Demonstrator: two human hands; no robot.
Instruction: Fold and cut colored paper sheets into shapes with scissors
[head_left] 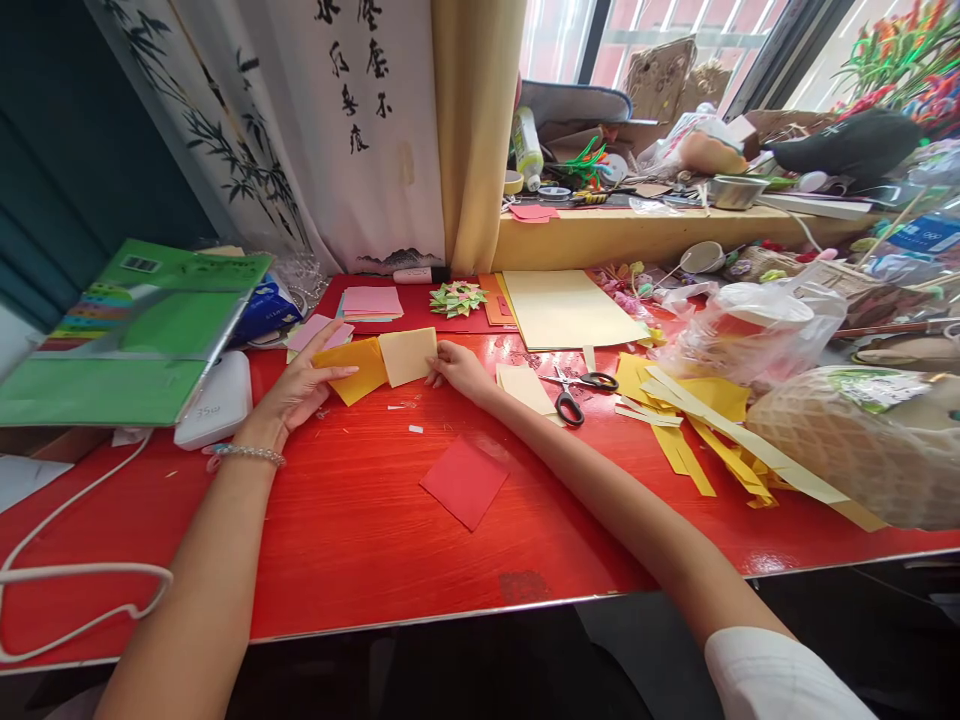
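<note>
My left hand (300, 385) has its thumb across a yellow paper square (352, 368), the other fingers stretched along its left edge. Beside it, a cream paper square (407, 356) touches or slightly overlaps the yellow one. My right hand (456, 366) pinches the cream square's right edge between thumb and fingers. Closer to me, a red paper square (466, 481) lies flat on the red table (360, 560). Right of my right hand are more cream paper pieces (525, 388) and black-handled scissors (574, 388) with their blades apart.
Yellow and cream paper strips (697, 430) lie on the right, near a netted bundle (862, 440). Behind are large cream sheets (574, 305), pink paper (371, 301) and a folded paper flower (457, 298). A green packet (142, 330) and white power bank (217, 400) stand left.
</note>
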